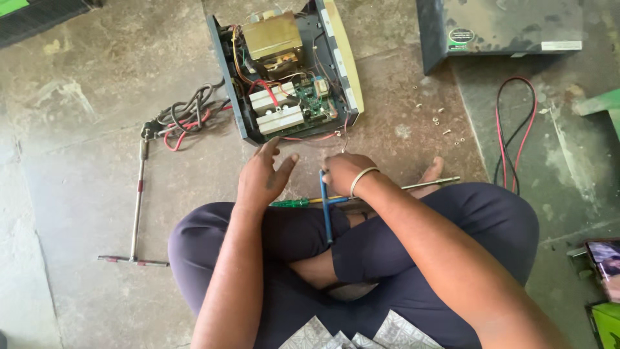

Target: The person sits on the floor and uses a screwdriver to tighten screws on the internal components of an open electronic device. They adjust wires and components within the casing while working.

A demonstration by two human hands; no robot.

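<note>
I sit cross-legged on a concrete floor in front of an opened electronic unit point(287, 71) with a transformer, white blocks and a green circuit board inside. My left hand point(261, 176) hovers just below the unit with fingers spread, holding nothing. My right hand point(342, 173), with a bangle on the wrist, grips the top of a blue-handled tool point(326, 210) that stands over my leg. A green-handled screwdriver point(290, 203) lies across my lap, and a long metal rod point(433, 184) sticks out to the right.
A bundle of black and red cables point(187, 116) lies left of the unit. A T-shaped metal wrench point(137, 213) rests on the floor at left. The unit's dark cover point(497, 29) sits at top right, with loose screws point(445, 126) and red-black leads point(513, 129) nearby.
</note>
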